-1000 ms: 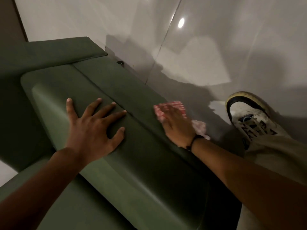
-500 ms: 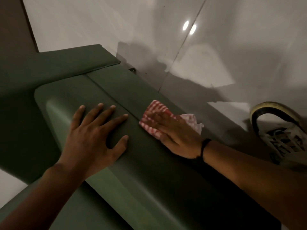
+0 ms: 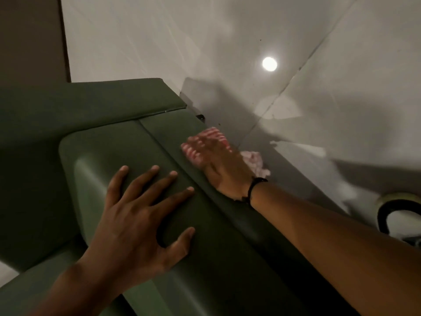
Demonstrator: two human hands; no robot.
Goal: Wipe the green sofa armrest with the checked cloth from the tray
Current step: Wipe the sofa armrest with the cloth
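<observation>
The green sofa armrest [image 3: 109,153] runs from the upper left down to the lower right. My left hand [image 3: 136,222] lies flat on its top with the fingers spread and holds nothing. My right hand [image 3: 218,165] presses the red-and-white checked cloth [image 3: 214,134] against the armrest's outer side, near the far end. The cloth shows ahead of the fingers, and a bunched part [image 3: 256,163] trails behind the hand. The right hand and cloth are blurred by motion. No tray is in view.
The sofa back [image 3: 86,103] meets the armrest at the far end. A glossy white tiled floor [image 3: 319,87] lies to the right. The toe of a shoe [image 3: 396,213] shows at the right edge. A brown wall strip [image 3: 29,37] stands at the upper left.
My right hand has slid the checked cloth along the armrest's outer side toward the far end. My left hand stays flat on top. The view has shifted, and the shoe moved toward the right edge.
</observation>
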